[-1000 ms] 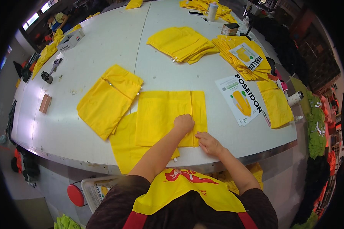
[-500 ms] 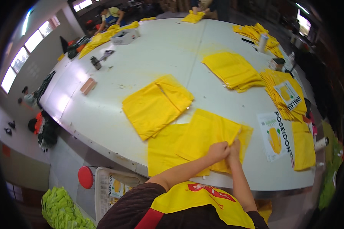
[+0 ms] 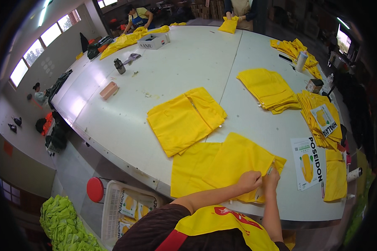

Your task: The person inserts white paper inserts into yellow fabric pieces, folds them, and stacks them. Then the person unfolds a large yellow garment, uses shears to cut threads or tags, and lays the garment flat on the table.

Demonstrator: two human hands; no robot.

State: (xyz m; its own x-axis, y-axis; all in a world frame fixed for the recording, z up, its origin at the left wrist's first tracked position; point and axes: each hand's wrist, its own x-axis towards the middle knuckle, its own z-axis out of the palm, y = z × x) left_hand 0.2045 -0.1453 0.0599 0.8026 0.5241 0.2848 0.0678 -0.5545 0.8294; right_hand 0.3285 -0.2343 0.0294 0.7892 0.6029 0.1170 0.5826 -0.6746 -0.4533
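Observation:
Along the near edge of the table, my left hand (image 3: 250, 180) has its fingers closed on the border of a yellow fabric pouch (image 3: 234, 161). Close beside it, my right hand (image 3: 271, 178) grips the same pouch at its right border, where a narrow pale strip shows between the hands. My fingertips are partly hidden. Underneath, another flat yellow piece (image 3: 190, 169) sticks out to the left. A stack of similar yellow pouches (image 3: 184, 121), the top one with a slit like a zip, lies just beyond.
Yellow stacks (image 3: 268, 90) lie farther right, near printed cards (image 3: 304, 163) and a thread cone (image 3: 354, 174). A pink tray (image 3: 109, 90), a dark bottle (image 3: 119, 66) and a white box (image 3: 154, 41) stand left. Two people work across the table. A white basket (image 3: 109, 209) and red stool (image 3: 95, 189) are lower left.
My hands have drawn slightly apart at the pouch's right border, exposing the pale strip between them. The whole view has shifted, with more of the far side showing.

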